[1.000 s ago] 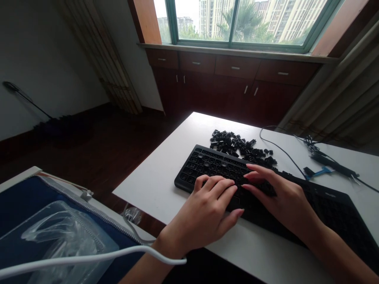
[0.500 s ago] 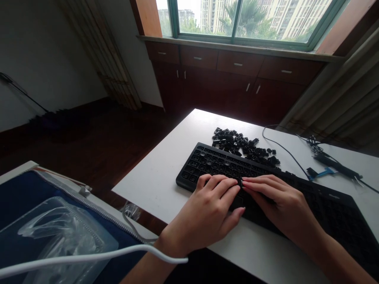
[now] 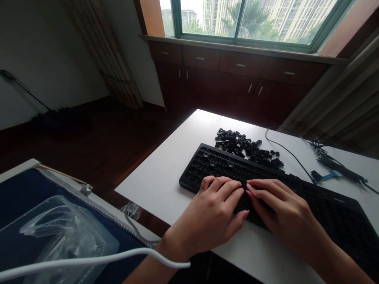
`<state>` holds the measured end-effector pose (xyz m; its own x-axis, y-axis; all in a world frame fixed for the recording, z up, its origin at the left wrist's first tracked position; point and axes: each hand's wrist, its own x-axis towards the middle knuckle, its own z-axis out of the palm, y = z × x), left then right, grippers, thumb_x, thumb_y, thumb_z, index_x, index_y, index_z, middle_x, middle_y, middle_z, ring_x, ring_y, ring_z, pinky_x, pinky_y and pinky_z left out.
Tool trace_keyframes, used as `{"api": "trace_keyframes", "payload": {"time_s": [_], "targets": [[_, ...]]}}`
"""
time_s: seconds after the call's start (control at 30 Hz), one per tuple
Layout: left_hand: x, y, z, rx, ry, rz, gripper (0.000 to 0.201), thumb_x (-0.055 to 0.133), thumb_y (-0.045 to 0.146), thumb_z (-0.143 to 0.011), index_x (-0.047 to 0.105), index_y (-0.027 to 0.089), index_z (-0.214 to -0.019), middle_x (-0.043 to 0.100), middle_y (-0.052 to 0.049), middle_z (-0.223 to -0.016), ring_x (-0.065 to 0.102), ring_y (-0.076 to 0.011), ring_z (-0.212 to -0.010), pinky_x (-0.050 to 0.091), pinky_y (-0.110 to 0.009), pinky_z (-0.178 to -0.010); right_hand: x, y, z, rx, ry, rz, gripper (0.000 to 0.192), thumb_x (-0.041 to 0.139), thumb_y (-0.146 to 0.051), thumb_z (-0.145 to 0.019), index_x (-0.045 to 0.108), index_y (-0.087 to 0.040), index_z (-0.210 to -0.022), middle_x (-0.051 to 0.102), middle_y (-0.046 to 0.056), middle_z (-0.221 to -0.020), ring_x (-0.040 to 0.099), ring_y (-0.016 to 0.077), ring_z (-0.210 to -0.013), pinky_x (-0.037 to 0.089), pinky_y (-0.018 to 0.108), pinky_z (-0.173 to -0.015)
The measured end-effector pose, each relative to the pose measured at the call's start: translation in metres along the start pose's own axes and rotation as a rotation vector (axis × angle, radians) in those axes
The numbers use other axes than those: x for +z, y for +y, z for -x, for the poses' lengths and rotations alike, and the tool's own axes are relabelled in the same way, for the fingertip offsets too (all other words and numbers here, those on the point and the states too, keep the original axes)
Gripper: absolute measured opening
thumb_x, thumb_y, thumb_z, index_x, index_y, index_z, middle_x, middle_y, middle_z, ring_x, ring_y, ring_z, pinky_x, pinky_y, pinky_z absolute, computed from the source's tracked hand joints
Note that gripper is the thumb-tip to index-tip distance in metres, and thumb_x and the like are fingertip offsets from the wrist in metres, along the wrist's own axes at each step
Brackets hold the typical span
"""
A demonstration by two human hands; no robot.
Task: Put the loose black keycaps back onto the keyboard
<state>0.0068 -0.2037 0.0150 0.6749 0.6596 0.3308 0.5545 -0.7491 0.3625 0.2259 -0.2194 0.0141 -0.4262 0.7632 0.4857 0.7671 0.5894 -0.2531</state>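
Right hand point(image 3: 278, 209) is pulling back beside left hand point(image 3: 211, 215), fingertips pressing keyboard point(image 3: 207, 165), gripping nothing; uneven pressing risks a crooked keycap.

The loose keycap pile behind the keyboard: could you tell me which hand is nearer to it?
Right. The right hand lies on the keyboard just below the keycap pile; the left hand sits further left and nearer the table edge.
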Motion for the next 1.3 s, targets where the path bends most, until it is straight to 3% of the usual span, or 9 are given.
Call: {"api": "trace_keyframes", "payload": {"time_s": [0.17,0.33,0.5,0.67,0.9,1.1,1.3], "targets": [[0.000,0.001,0.000,0.002,0.005,0.005,0.040,0.043,0.040,-0.104,0.051,0.020,-0.137,0.057,-0.003,-0.139,0.045,-0.0209,-0.132,0.029,-0.043,-0.111,-0.001,0.005,-0.002,0.010,0.020,-0.040,0.017,0.061,-0.010,-0.092,0.067,-0.021,-0.104,0.070,0.007,-0.111,0.065,0.0194,-0.102,0.058,0.035,-0.088],[-0.001,0.001,-0.001,0.000,-0.012,0.001,0.044,0.043,0.042,-0.103,0.048,0.020,-0.141,0.056,-0.005,-0.140,0.046,-0.0228,-0.130,0.032,-0.044,-0.110,0.001,0.009,-0.002,0.140,0.025,-0.125,0.010,0.062,-0.019,-0.093,0.066,-0.025,-0.101,0.072,0.004,-0.109,0.069,0.0194,-0.100,0.059,0.035,-0.087],[-0.001,0.002,-0.003,-0.004,-0.038,-0.032,0.050,0.040,0.045,-0.103,0.042,0.019,-0.147,0.054,-0.007,-0.140,0.045,-0.0249,-0.129,0.033,-0.045,-0.109,0.002,0.011,-0.001,0.293,0.017,-0.184,0.026,0.065,-0.028,-0.092,0.064,-0.027,-0.118,0.074,0.003,-0.110,0.072,0.0203,-0.095,0.061,0.035,-0.085],[0.000,0.001,-0.004,-0.010,-0.052,-0.038,0.053,0.039,0.047,-0.103,0.040,0.019,-0.148,0.052,-0.007,-0.141,0.044,-0.0254,-0.130,0.032,-0.045,-0.111,0.000,0.009,-0.003,0.332,0.020,-0.244,0.023,0.067,-0.031,-0.091,0.068,-0.027,-0.113,0.075,0.002,-0.110,0.073,0.0208,-0.097,0.061,0.036,-0.088],[0.000,0.000,-0.001,-0.018,-0.040,0.008,0.056,0.040,0.042,-0.104,0.030,0.018,-0.153,0.053,-0.006,-0.142,0.044,-0.0230,-0.130,0.032,-0.043,-0.112,-0.005,0.015,-0.006,0.572,0.040,-0.476,0.030,0.074,-0.043,-0.085,0.073,-0.025,-0.109,0.078,0.003,-0.103,0.075,0.0215,-0.091,0.063,0.032,-0.083],[0.000,0.000,-0.001,-0.013,-0.018,0.023,0.052,0.041,0.039,-0.104,0.034,0.017,-0.151,0.054,-0.007,-0.140,0.045,-0.0221,-0.129,0.033,-0.042,-0.112,0.000,0.013,-0.003,0.456,0.058,-0.343,0.026,0.073,-0.042,-0.085,0.073,-0.026,-0.106,0.078,0.003,-0.099,0.075,0.0221,-0.087,0.063,0.033,-0.079],[-0.002,0.001,-0.002,-0.004,-0.068,-0.020,0.051,0.036,0.042,-0.105,0.037,0.019,-0.150,0.052,-0.006,-0.141,0.043,-0.0243,-0.130,0.033,-0.044,-0.110,0.000,0.007,-0.002,0.317,0.055,-0.171,0.014,0.067,-0.032,-0.091,0.073,-0.031,-0.104,0.077,-0.001,-0.099,0.073,0.0194,-0.089,0.060,0.033,-0.081]]}}
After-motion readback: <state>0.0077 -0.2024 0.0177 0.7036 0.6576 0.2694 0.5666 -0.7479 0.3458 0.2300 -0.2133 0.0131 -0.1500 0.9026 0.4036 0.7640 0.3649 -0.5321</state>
